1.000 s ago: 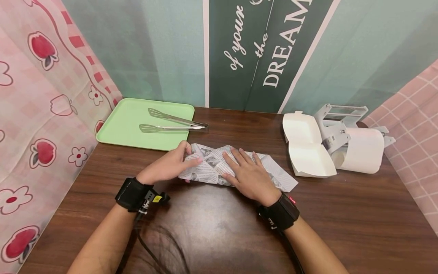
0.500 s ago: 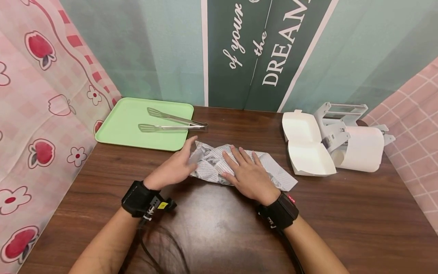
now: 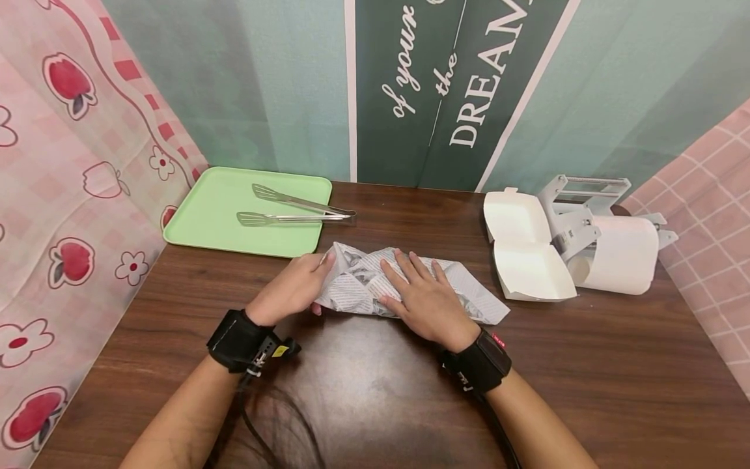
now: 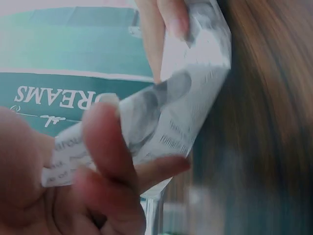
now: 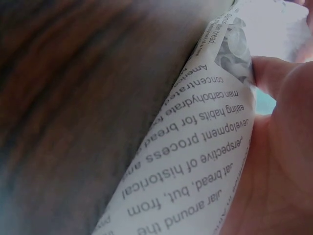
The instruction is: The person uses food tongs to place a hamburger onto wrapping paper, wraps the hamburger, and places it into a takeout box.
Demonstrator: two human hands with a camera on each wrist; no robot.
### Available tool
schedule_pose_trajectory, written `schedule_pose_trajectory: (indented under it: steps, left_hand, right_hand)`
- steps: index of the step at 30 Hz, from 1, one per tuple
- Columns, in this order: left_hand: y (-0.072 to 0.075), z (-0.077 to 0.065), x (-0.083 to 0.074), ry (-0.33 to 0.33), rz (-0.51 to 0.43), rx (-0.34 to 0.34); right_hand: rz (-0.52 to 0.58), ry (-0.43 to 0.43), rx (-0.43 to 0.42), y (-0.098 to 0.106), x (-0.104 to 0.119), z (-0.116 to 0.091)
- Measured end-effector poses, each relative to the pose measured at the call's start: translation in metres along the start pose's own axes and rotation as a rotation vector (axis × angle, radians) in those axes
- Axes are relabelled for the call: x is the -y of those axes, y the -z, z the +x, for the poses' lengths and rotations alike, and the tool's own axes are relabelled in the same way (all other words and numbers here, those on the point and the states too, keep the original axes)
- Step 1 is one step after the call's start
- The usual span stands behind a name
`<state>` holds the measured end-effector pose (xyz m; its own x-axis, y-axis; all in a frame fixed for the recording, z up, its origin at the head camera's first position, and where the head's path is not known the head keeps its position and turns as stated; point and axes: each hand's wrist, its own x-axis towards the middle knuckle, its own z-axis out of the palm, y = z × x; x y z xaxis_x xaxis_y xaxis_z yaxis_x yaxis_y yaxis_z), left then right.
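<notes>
A long packet of newsprint-patterned wrapping paper (image 3: 354, 290) lies across the table in the head view; whether anything is inside stays hidden. At its left end my left hand (image 3: 295, 286) pinches the folded paper. The left wrist view shows the paper's end between the thumb and the bent fingers (image 4: 105, 142). My right hand (image 3: 430, 303) rests on the middle of the packet, fingers straight and spread. The right wrist view shows printed paper (image 5: 186, 156) below that palm (image 5: 274, 171). The packet's flat right end (image 3: 489, 303) sticks out past the right hand.
A green tray (image 3: 205, 215) at the back left bears metal tongs (image 3: 293, 219), whose joined end overhangs its edge. At the right an opened white takeout box (image 3: 530, 267) stands against a white dispenser holding a roll (image 3: 624, 254). Curtains line the back and left.
My left hand moved right, opened its fingers at the packet's left end, then gripped the paper there. That end looks more folded in. The right hand stays in place on the packet.
</notes>
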<state>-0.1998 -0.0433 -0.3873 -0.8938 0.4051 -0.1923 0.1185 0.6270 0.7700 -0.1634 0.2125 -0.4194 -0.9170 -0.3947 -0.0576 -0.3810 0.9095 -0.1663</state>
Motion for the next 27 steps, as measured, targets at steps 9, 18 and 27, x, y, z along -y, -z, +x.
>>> schedule_pose_trajectory:
  steps: [9,18,27]
  left_hand:
    - [-0.010,0.000,-0.007,-0.015,-0.176,-0.132]
    - [-0.023,0.001,-0.018,-0.063,-0.369,-0.146]
    - [-0.035,0.000,-0.021,-0.168,-0.161,0.015]
  right_hand:
    - [-0.001,0.000,0.019,-0.001,0.001,0.000]
    - [0.008,-0.008,0.028,0.001,0.002,0.000]
    - [0.007,-0.024,0.053,0.002,0.002,0.001]
